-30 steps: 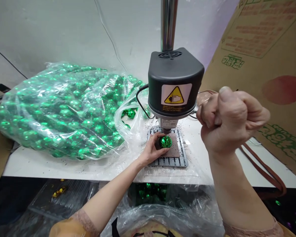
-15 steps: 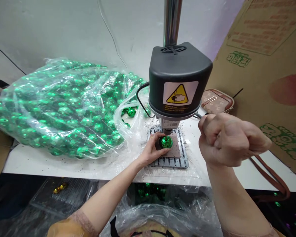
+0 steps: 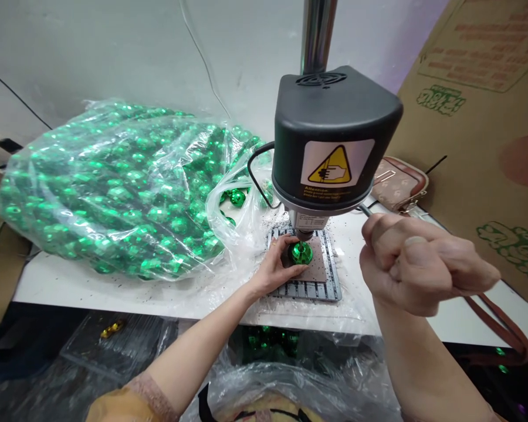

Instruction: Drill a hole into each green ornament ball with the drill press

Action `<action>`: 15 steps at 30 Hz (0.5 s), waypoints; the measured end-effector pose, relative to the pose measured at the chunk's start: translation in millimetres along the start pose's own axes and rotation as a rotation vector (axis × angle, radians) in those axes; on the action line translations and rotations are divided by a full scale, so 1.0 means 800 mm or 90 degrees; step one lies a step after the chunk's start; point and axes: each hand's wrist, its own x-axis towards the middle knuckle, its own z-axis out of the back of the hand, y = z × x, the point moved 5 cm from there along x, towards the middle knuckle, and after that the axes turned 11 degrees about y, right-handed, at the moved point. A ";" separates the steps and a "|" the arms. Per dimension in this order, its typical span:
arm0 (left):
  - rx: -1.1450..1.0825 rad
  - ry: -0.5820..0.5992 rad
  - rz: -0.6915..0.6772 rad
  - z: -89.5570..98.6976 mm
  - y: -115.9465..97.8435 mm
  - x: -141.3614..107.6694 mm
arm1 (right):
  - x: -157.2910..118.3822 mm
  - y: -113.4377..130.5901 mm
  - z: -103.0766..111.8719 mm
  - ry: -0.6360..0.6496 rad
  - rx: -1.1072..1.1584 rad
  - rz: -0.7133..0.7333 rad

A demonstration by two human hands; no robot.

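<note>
My left hand [image 3: 278, 266] pinches a shiny green ball [image 3: 301, 252] between thumb and fingers. The ball rests on a flat brown board on the slotted metal base [image 3: 334, 288], under the chuck of a black bench drill press [image 3: 334, 117]. At the machine's right side my right hand [image 3: 422, 264] is closed around its lever [image 3: 366, 210]; most of the lever is hidden in the fist. The drill tip meets the top of the ball, though I cannot tell how deep it sits.
A big clear bag [image 3: 127, 193] of green faceted balls fills the table's left. Behind the right hand stand a patterned pouch [image 3: 398, 181] and a large cardboard box [image 3: 475, 135]. Dark shavings lie around the base. More green balls [image 3: 268, 340] sit below the table edge.
My right hand has come down a little with the lever. The left hand still holds the green ball in place. The whole view has shifted slightly.
</note>
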 end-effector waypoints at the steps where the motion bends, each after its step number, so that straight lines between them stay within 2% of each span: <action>1: 0.004 0.000 0.001 0.000 0.001 0.000 | -0.001 0.000 0.000 0.001 0.002 0.008; 12: 0.010 -0.006 -0.009 0.000 -0.002 0.001 | -0.016 0.003 0.000 0.051 0.004 0.057; 13: 0.009 -0.006 -0.007 0.000 -0.001 0.001 | -0.015 0.005 0.000 0.036 -0.005 0.048; 15: 0.006 -0.009 -0.001 0.000 0.001 0.001 | -0.005 0.005 -0.004 0.016 -0.043 -0.041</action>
